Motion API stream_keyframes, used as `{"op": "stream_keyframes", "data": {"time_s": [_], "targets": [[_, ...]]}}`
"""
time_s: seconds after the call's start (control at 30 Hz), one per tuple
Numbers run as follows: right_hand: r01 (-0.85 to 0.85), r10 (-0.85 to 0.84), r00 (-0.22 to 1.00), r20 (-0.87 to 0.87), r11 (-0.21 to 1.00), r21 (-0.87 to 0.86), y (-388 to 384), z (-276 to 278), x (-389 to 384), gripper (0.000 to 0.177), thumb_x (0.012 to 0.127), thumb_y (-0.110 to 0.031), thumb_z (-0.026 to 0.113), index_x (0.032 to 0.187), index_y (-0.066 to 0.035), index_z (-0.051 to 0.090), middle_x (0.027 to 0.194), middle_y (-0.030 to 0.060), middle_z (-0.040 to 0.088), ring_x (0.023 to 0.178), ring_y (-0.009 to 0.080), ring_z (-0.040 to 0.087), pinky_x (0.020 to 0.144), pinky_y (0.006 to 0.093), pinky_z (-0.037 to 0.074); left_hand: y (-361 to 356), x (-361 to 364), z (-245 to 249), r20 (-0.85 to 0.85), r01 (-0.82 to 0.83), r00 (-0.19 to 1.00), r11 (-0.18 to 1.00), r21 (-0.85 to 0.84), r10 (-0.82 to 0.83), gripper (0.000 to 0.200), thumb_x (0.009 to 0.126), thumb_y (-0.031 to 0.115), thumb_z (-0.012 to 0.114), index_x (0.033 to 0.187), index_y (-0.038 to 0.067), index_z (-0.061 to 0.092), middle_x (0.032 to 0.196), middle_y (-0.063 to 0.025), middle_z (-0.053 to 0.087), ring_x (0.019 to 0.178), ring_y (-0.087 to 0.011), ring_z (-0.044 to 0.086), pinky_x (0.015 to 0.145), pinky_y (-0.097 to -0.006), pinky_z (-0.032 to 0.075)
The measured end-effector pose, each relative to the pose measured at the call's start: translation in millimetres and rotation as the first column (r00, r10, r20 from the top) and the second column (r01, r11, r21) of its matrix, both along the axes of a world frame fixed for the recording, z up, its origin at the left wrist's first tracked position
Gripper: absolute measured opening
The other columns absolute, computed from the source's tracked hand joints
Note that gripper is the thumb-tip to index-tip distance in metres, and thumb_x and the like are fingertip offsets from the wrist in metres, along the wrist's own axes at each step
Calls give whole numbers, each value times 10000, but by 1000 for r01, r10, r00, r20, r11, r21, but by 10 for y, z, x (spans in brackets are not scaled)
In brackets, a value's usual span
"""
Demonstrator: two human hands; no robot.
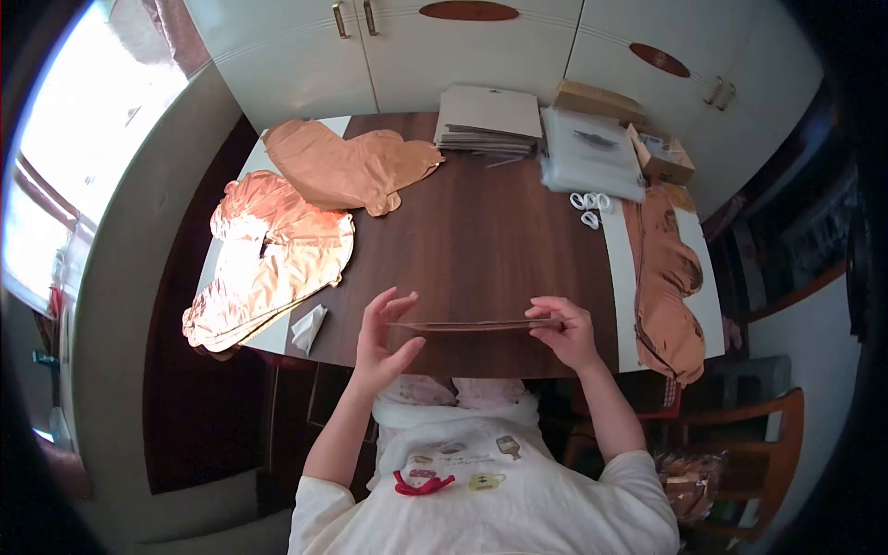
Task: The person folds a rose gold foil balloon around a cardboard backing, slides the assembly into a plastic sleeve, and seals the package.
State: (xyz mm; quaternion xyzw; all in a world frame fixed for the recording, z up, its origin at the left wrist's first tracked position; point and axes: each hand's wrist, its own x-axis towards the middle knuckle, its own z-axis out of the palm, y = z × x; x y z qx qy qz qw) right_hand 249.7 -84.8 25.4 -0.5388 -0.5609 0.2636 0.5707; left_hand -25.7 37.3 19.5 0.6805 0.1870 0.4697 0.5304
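The right hand (566, 331) pinches the right end of a thin brown sheet (472, 326), fingers on top and thumb under it. The left hand (381, 340) is spread wide at the sheet's left end, fingers above and thumb below. That end lies in the gap between them, and I cannot tell whether any finger touches it. The sheet is seen edge-on and level, held above the near edge of the table (481, 240), just in front of the person's chest.

On the table's left side lie two flat rose-gold foil balloons. A smooth balloon (347, 166) lies farther off, and a crinkled balloon (268, 259) lies nearer, hanging over the table's left edge. A small white wad (308, 326) sits just beside the crinkled balloon, near the left hand. A third balloon (671, 287) lies along the table's right edge, close to the right hand but apart from it.

At the far edge stands a stack of sheets (488, 120). Just to its right is a pile of clear bags (592, 153), and a cardboard box (661, 153) sits beside that pile. A few white rings (587, 205) lie in front of the bags. Cream cupboards (462, 46) stand behind the table, and a wooden chair (758, 444) is on the person's right.
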Motion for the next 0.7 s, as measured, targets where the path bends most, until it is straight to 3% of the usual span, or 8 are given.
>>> {"op": "stream_keyframes", "data": {"time_s": [0.1,0.17,0.27,0.37,0.47,0.6,0.67,0.7], "targets": [[-4,6,997,78,1000,-22,26,84,10,349,765,-72,763,1091,-58,640,946,66,697,827,115,670,699,240,531,5,41,90,-84,94,992,994,-57,-99,674,785,-14,677,1360,48,332,1200,-147,585,1202,-253,532,1021,-382,405],[13,-12,995,102,1000,-8,38,231,-23,364,752,1,751,1094,-42,633,922,60,690,802,98,654,705,225,522,1,118,169,5,101,995,995,-2,-101,653,794,4,674,1353,56,340,1183,-148,592,1185,-242,539,997,-381,418],[5,-6,995,98,1000,9,18,304,-21,349,744,-122,792,1064,-67,664,905,70,705,854,153,684,729,273,542,33,131,193,3,60,998,998,-27,-60,588,780,-13,695,1294,42,413,1126,-127,609,1104,-217,580,949,-353,456],[17,-2,992,123,992,-128,63,318,-9,298,725,-151,808,987,-65,695,906,69,708,800,138,673,691,273,531,94,97,-3,31,46,999,998,-48,-44,413,767,-26,719,1139,18,548,1045,-90,631,989,-172,612,860,-304,487],[-86,40,899,436,993,85,168,291,78,238,716,-179,822,886,-59,704,872,66,703,719,107,630,622,269,497,97,119,38,-19,53,998,998,-41,-54,194,764,-27,730,934,8,644,952,-51,649,876,-125,614,761,-259,488],[-115,103,988,114,987,108,263,211,11,165,764,-181,794,828,-69,691,794,28,651,644,83,531,573,260,427,54,187,133,36,79,997,968,-238,-72,64,766,-39,723,788,0,676,852,-25,664,775,-95,599,669,-230,466],[-114,118,977,-176,993,29,236,179,-74,131,800,-173,767,814,-73,684,754,3,608,643,78,499,570,252,397,41,208,146,71,65,996,965,-252,-49,61,773,-45,710,813,-12,677,842,-30,663,753,-93,595,661,-232,466],[-121,125,971,-205,992,31,233,178,-87,123,820,-174,746,813,-73,675,744,-7,583,641,74,484,567,249,382,29,213,144,86,57,996,963,-262,-36,62,777,-47,704,825,-18,678,837,-32,662,742,-91,593,656,-233,466]]}}
